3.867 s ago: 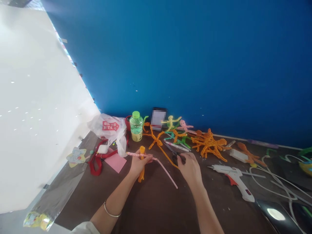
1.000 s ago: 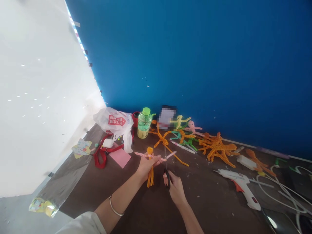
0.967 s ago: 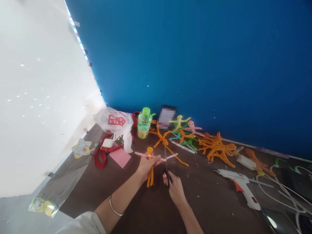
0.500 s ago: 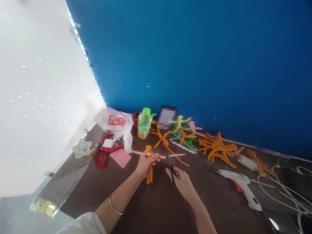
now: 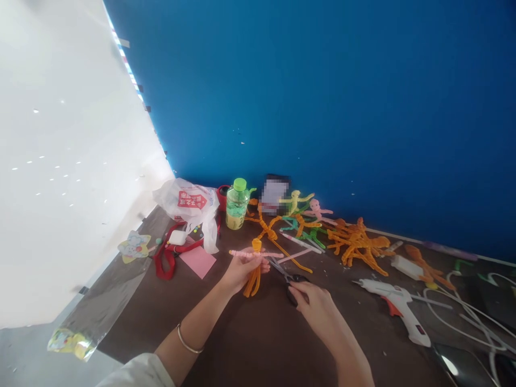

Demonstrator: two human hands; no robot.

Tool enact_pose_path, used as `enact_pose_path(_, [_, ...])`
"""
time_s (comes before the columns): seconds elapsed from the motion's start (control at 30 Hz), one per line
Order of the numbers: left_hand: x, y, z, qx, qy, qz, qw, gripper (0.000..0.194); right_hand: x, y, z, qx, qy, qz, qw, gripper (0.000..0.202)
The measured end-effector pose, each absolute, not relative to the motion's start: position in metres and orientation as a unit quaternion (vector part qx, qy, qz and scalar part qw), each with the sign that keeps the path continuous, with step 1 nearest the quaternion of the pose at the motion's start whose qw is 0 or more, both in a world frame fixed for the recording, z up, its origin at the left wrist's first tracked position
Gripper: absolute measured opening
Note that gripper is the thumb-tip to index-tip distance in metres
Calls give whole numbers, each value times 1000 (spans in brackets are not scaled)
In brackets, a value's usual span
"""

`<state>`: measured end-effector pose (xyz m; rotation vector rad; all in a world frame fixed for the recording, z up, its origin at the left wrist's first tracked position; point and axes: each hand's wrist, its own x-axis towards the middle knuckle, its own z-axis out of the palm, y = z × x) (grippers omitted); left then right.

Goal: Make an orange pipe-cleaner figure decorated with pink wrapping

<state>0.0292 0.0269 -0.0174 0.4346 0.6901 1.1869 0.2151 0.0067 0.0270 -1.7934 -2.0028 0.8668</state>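
My left hand (image 5: 242,270) is closed around an orange pipe-cleaner figure (image 5: 253,282), its looped head above my fingers and its strands hanging below. A pink pipe cleaner (image 5: 262,255) lies crosswise over the figure, also in that hand. My right hand (image 5: 312,298) grips black-handled scissors (image 5: 288,277), blades pointing up and left beside the left fingertips. A loose pink piece (image 5: 296,255) lies on the table just beyond the blades, close to a long orange pipe cleaner (image 5: 292,257).
A glue gun (image 5: 397,303) with white cables lies at right. Behind are several orange pipe-cleaner pieces (image 5: 357,243), a pink figure (image 5: 317,209), a yellow figure (image 5: 296,200) and a green-capped bottle (image 5: 237,207). A plastic bag (image 5: 189,199) and pink paper (image 5: 198,262) are at left.
My left hand has turned and shifted slightly right with the figure and pink pipe cleaner. The scissors have swung from nearly upright to slanting left, their blades nearer the left hand.
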Motion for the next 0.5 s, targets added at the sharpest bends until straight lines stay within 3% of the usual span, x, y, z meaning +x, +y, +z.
enact_pose_path(0.13, [34, 25, -22, 211, 309, 526, 764, 36, 198, 13, 29, -619, -593, 411, 311, 42])
enact_pose_path(0.27, [31, 24, -20, 227, 294, 483, 793, 26, 186, 24, 19, -563, -536, 484, 403, 34])
enact_pose_path(0.4, [24, 25, -14, 214, 249, 422, 845, 28, 186, 30, 13, -563, -514, 461, 453, 28])
enact_pose_path(0.5, [24, 24, -14, 218, 246, 456, 827, 26, 186, 29, 11, -595, -519, 359, 498, 27])
